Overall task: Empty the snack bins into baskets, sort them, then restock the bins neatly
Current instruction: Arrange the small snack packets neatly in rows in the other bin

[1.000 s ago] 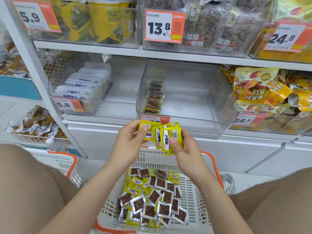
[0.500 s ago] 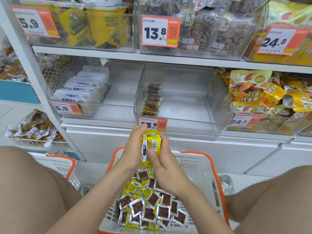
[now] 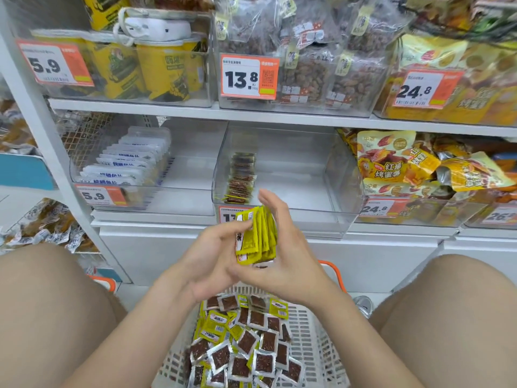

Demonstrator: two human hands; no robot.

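**While both hands clasp a yellow stack, loose sachets lie in the basket beneath**

Though blur softens the fingertips, the grasp reads plainly. The left hand (image 3: 212,264) bends its fingers so that the tips press the front face of the stack of yellow sachets (image 3: 257,236). The right hand (image 3: 282,256) backs the stack with its palm, its fingers nearly straight and rising past the top edge, its thumb tucked under the bottom edge. These sachets are flat, square, glossy packets standing on edge, pressed face to face and slightly fanned at the top.

Directly below the hands sits the white basket (image 3: 310,331), a rigid plastic lattice with an orange handle (image 3: 333,268). Loose sachets (image 3: 246,343) lie jumbled in it, some yellow side up, others showing dark brown filling inside a silvery crimped border.

Behind the stack stands the clear bin (image 3: 330,175), smooth, hard-walled and open at the top; the right fingertips overlap its front wall. A row of sachets (image 3: 242,177) stands along its left wall, and the bin's floor shows from that row across to the right wall. The stack partly hides an orange price tag (image 3: 226,217) on the bin's front. The left knee (image 3: 50,309) and right knee (image 3: 453,303) flank the basket.
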